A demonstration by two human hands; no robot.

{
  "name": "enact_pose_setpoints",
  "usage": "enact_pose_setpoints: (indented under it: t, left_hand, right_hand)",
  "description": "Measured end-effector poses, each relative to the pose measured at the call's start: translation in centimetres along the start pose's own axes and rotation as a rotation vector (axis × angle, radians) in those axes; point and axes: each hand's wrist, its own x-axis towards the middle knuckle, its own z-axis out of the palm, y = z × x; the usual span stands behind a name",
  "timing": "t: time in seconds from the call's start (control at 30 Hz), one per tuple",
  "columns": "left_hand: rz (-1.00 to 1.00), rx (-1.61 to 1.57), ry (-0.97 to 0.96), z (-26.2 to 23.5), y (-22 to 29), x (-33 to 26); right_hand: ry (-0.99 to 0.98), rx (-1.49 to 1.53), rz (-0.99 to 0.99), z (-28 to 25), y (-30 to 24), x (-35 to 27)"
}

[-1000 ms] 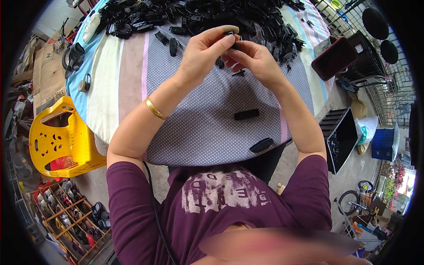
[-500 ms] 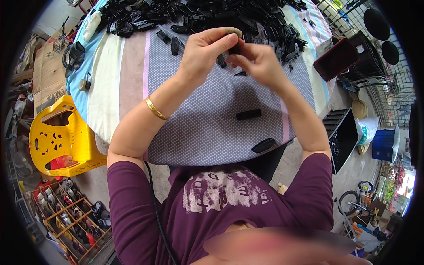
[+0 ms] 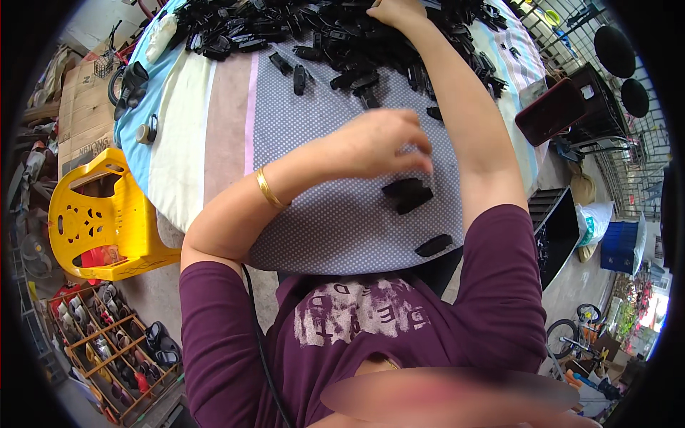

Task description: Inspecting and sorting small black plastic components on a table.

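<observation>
My left hand (image 3: 389,145) hovers over the patterned tablecloth (image 3: 314,214) at the middle of the table, fingers bent and apart, with nothing visible in it. Just below its fingertips lie two oblong black plastic pieces (image 3: 412,200), side by side. One more black piece (image 3: 434,245) rests by the near edge. My right hand (image 3: 399,11) reaches to the far side, into a wide heap of black plastic parts (image 3: 242,25). The top edge of the picture cuts this hand off, so its grip is hidden.
A dark red phone (image 3: 549,113) is propped at the table's right edge. Beyond it stand a black crate (image 3: 556,235) and wire racks. To the left are a yellow plastic chair (image 3: 93,221) and a shoe rack (image 3: 114,349). A black cable (image 3: 258,335) runs down my front.
My hands were together by the heap and have parted. The left came down toward me, and a second black piece now lies beside the first. The right moved farther away to the heap.
</observation>
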Motion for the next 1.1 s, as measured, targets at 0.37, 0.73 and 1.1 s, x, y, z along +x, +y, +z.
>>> enact_pose_setpoints:
  t: [0.37,0.73,1.1]
  left_hand:
    - [0.048,0.752,0.33,-1.1,-5.9,0.4]
    - [-0.158,-0.768,0.445,-0.7,-5.7,0.8]
    - [-0.164,-0.793,0.579,-0.7,-5.6,0.6]
  right_hand:
    - [-0.032,0.619,-0.348,-6.5,5.4,-10.4]
    - [-0.035,1.21,-0.235,-4.6,2.4,-17.1]
    - [0.027,1.216,-0.105,-3.6,1.3,-18.6]
